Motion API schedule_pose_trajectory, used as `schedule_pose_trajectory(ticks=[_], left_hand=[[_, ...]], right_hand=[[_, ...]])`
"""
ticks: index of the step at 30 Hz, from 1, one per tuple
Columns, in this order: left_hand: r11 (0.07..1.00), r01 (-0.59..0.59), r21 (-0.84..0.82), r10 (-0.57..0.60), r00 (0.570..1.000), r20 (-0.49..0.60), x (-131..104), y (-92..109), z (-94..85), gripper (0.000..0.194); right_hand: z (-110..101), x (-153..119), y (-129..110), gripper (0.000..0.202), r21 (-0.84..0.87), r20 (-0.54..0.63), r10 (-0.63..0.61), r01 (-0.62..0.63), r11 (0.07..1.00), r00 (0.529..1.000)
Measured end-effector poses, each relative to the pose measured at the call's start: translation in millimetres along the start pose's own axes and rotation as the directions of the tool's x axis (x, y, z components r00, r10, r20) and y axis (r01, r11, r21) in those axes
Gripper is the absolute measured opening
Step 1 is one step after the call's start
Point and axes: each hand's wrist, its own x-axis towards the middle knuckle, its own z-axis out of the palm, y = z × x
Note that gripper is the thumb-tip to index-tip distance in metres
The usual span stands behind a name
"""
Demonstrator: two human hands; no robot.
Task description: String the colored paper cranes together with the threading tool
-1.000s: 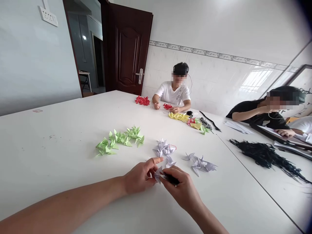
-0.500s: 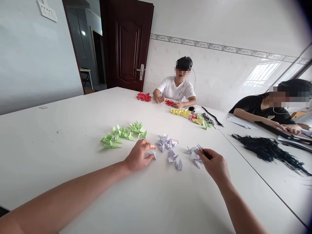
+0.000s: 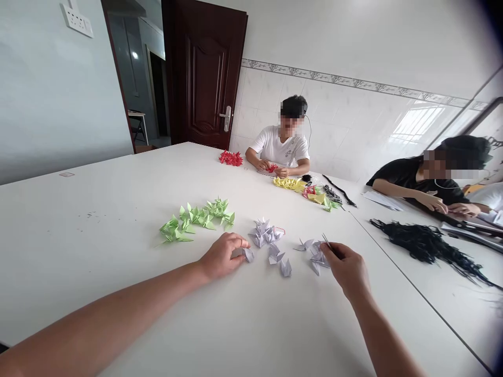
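My left hand (image 3: pixel 222 256) pinches a pale lilac paper crane (image 3: pixel 248 255) between thumb and fingers, just above or on the table. My right hand (image 3: pixel 349 269) grips a pair of tweezers (image 3: pixel 326 240), tips pointing up and away. Close beside its fingertips lie a few loose lilac cranes (image 3: pixel 315 257); I cannot tell if the fingers touch one. Between the hands sits a cluster of lilac cranes (image 3: pixel 264 233), with two more (image 3: pixel 276 255) nearer me. Several green paper cranes (image 3: pixel 196 215) spread out beyond my left hand.
The white table (image 3: pixel 165 324) has a seam at right. Black cords (image 3: pixel 424 243) lie beyond it. Yellow cranes (image 3: pixel 290 184) and a red pile (image 3: pixel 230 158) stand farther back. Across the table a person in white (image 3: pixel 281 144) handles red paper; another in black (image 3: pixel 408 178) leans over the table at right.
The left fingers have closed around the lilac crane. The right hand has shifted slightly, and the tweezers now point up more steeply. The view has tilted a little.
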Motion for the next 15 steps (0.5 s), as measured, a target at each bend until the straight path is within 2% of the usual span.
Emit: schedule_pose_trajectory(ticks=[5,8,12,15], left_hand=[[1.0,0.009,-0.007,-0.009,0.999,0.033,0.6,4.5,-2.1,0.02],[0.999,0.032,-0.025,-0.03,0.999,0.045,0.3,6.1,-2.6,0.017],[0.997,0.07,-0.025,-0.068,0.995,0.072,-0.4,8.9,-4.3,0.015],[0.997,0.079,-0.014,-0.077,0.993,0.089,-0.7,10.9,-5.8,0.015]], right_hand=[[-1.9,1.0,0.4,0.045,0.011,-0.054,0.031,-0.031,0.999,0.998],[-1.5,-4.1,-7.1,0.043,0.024,-0.043,0.027,-0.026,0.999,0.999],[7.7,-23.8,-27.7,0.04,0.076,0.061,-0.063,0.058,0.995,0.996],[22.1,-45.1,-42.4,0.034,0.137,0.181,-0.179,0.155,0.978,0.967]])
